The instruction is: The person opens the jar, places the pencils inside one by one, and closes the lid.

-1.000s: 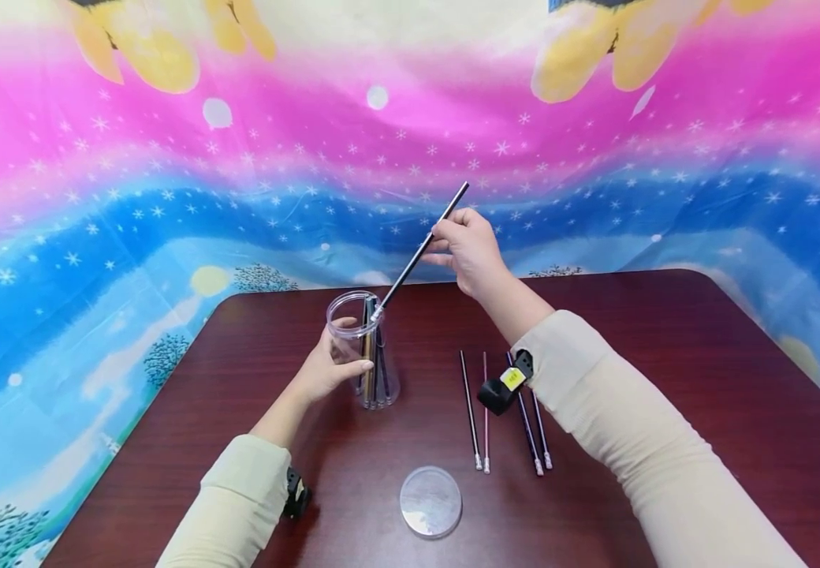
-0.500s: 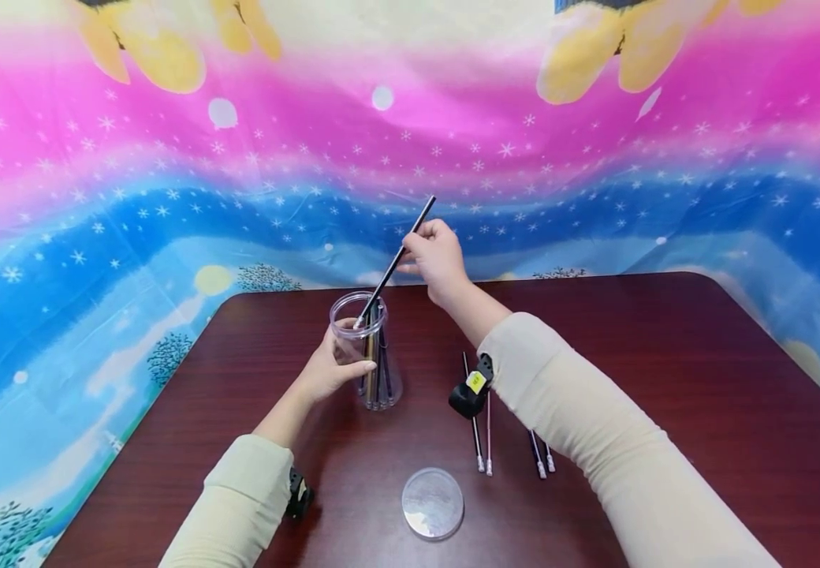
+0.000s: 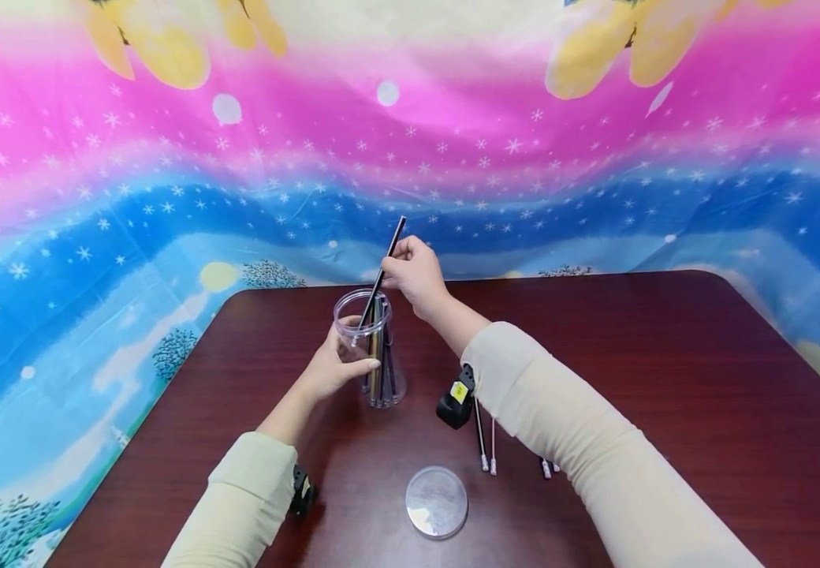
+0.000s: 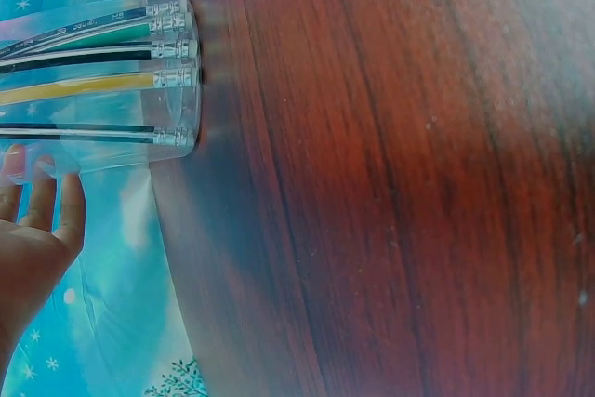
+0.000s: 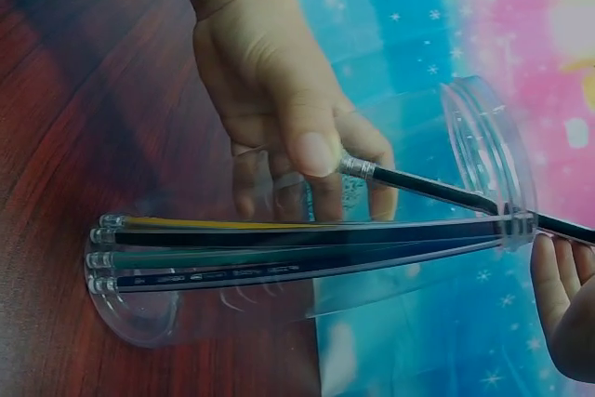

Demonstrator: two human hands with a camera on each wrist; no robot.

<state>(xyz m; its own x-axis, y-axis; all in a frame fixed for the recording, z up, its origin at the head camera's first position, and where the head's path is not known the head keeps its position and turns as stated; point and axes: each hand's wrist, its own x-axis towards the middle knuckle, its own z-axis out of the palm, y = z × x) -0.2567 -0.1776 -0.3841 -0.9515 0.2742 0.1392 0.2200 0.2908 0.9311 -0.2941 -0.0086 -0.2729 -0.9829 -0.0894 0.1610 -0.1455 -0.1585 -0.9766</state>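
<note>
My left hand [image 3: 326,369] grips a clear plastic jar [image 3: 399,383], its thumb across the front and fingers behind. Inside lean several pencils [image 5: 232,253], eraser ends down, in black, green, yellow and dark blue. Up at the rim my right hand [image 3: 417,278] pinches a black pencil [image 3: 395,239] near its upper part. That pencil slants through the mouth, its silver ferrule and eraser end [image 5: 357,166] inside the upper jar, above the bottom. In the left wrist view the standing pencils' ferrules [image 4: 172,78] show at the jar's base.
A round clear lid [image 3: 436,502] lies on the dark red wooden table [image 3: 651,363] in front of the jar. Right of it lie a black pencil [image 3: 481,443], a pink pencil [image 3: 493,454] and others partly hidden under my right sleeve [image 3: 545,394]. A patterned cloth [image 3: 410,142] hangs behind.
My right hand has moved left and down, taking the black pencil's eraser end from the rim into the jar. The pencil now stands steeper. My left hand stays on the jar.
</note>
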